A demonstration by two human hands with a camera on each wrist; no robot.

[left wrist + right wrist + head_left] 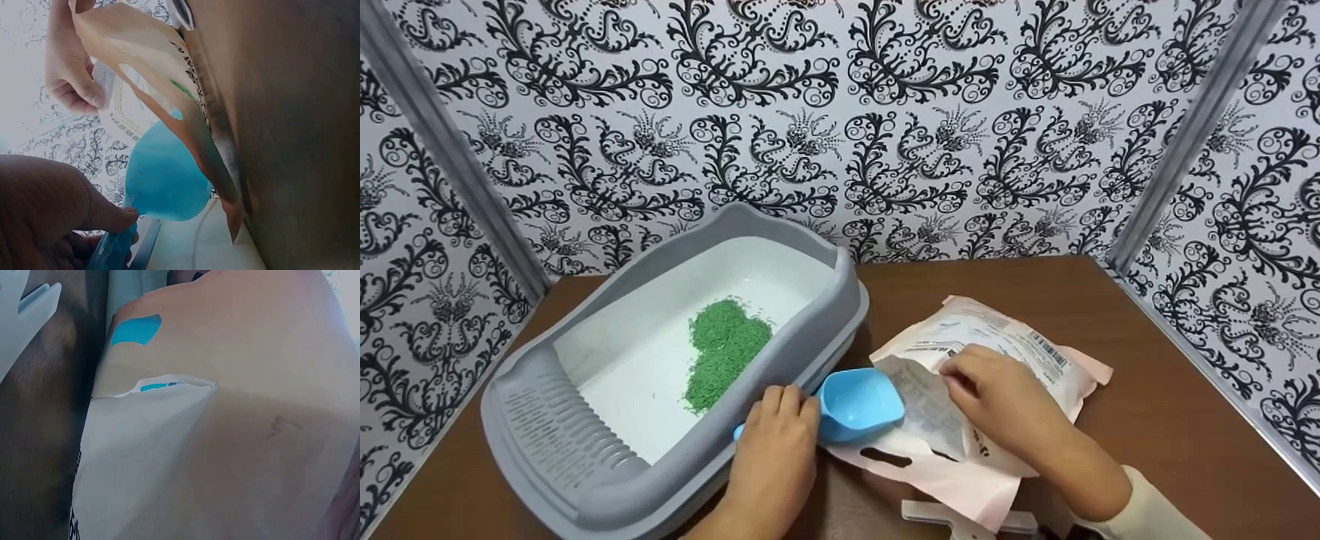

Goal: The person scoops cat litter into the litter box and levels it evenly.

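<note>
In the head view my left hand (776, 442) grips the handle of a light blue scoop (861, 405), its cup beside the mouth of a pale pink and white bag (986, 326). The left wrist view shows the thumb laid along the ribbed blue handle (109, 247), with the bag's cut-out carrying slot (149, 93) just beyond the cup. My right hand (1005, 401) pinches the upper edge of the bag's opening and lifts it. In the right wrist view, blue shows through the bag's slot and its slit; the bag covers most of that frame.
A grey litter box (829, 341) with a white inside stands on the left of the brown table (1155, 420), green pellets (724, 349) heaped in it. A white plastic clip (937, 514) lies at the front edge. Patterned walls (930, 135) enclose the table.
</note>
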